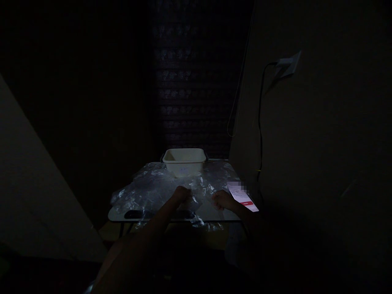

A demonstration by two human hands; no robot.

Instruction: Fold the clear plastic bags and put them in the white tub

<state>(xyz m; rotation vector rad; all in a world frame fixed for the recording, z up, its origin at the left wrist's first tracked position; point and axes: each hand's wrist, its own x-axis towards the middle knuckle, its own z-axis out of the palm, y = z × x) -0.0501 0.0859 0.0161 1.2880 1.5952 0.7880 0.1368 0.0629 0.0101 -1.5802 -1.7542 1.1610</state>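
Note:
Clear crinkled plastic [137, 192] covers much of a small light-coloured folding table [118, 215]. My left hand [183, 194] is closed over the middle of the table, its fingers curled at the plastic. To its right, my right hand [223, 200] is also closed, with a piece of the clear plastic at its fingertips. Between the two hands the plastic looks stretched or loosely spread; the dim light hides its exact edges. A white rectangular tub [184, 168] stands behind the hands at the table's far side.
A lit phone [243, 198] lies at the table's right edge, by my right wrist. On the right wall a plug sits in an outlet [290, 65], with a black cable [260, 122] hanging down. Dark blinds [196, 81] are behind the table.

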